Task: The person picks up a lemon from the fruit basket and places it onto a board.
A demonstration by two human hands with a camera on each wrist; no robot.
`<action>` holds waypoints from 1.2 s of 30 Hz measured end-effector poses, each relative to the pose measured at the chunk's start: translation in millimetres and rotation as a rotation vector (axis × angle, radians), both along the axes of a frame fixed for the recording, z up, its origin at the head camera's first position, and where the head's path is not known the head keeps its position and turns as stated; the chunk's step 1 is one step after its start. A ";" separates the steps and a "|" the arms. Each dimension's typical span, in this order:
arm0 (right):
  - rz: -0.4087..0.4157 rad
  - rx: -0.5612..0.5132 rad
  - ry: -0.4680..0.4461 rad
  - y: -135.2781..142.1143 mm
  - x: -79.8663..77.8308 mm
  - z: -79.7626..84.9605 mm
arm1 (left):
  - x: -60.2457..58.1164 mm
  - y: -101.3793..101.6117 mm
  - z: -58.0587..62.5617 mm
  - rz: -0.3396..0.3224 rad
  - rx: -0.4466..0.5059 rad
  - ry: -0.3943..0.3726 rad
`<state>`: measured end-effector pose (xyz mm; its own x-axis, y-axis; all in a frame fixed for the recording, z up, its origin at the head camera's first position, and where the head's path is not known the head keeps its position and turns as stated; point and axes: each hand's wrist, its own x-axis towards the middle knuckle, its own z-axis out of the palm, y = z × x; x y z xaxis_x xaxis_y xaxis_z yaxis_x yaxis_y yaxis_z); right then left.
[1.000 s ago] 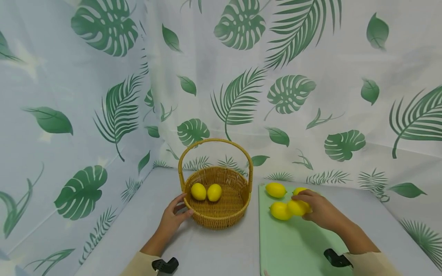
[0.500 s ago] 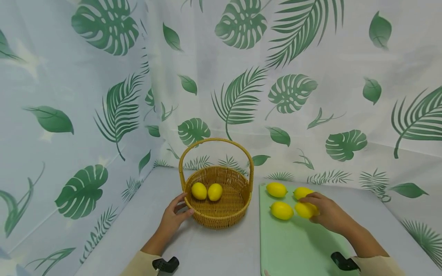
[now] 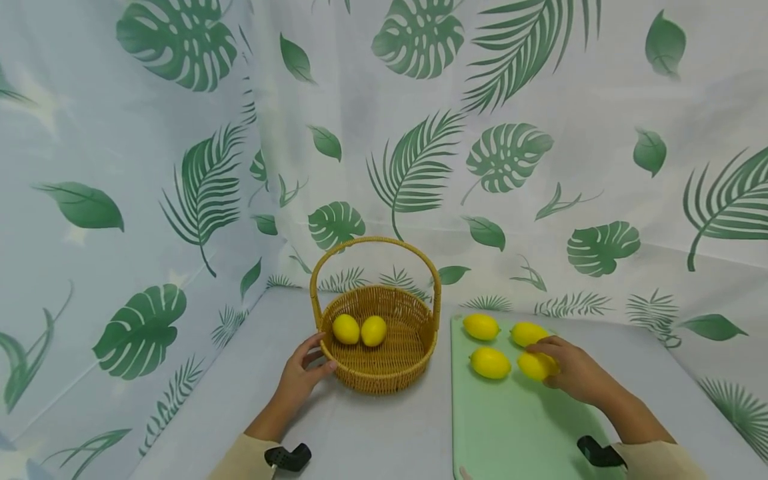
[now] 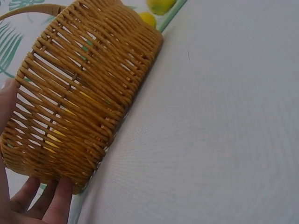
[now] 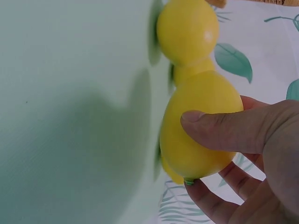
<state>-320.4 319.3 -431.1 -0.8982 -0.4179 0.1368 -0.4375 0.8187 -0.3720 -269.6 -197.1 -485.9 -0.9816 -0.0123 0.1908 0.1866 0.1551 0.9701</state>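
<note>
My right hand [image 3: 576, 370] grips a yellow lemon [image 3: 536, 365] over the green cutting board [image 3: 504, 427]. In the right wrist view the thumb lies across that lemon [image 5: 201, 93], and the other fingers are partly hidden behind it. Close by on the board are a near-left lemon [image 3: 490, 363], a far-left lemon [image 3: 481, 327] and a far-right lemon [image 3: 529, 333]. My left hand [image 3: 303, 373] holds the left side of a wicker basket [image 3: 384, 383], thumb and fingers spread against its wall. Inside the basket, two lemons [image 3: 346, 329] sit side by side at the left.
The basket's tall arched handle [image 3: 375, 240] stands upright over it. A white tabletop [image 3: 384, 440] lies beneath basket and board. Leaf-printed cloth [image 3: 414, 173] hangs behind and at the left. Each wrist carries a black strap-on device [image 3: 288, 458].
My right hand has shifted slightly right with its lemon, so a gap now shows between it and the near-left lemon. The left hand and basket stay put.
</note>
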 end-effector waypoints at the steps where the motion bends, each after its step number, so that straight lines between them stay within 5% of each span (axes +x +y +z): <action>1: -0.002 0.000 0.001 0.7 -0.4 -0.5 | -0.5 0.0 0.2 -0.001 0.000 0.000; 36: -0.047 0.008 -0.034 9.6 0.9 -12.9 | 1.3 1.9 3.2 0.004 -0.013 0.006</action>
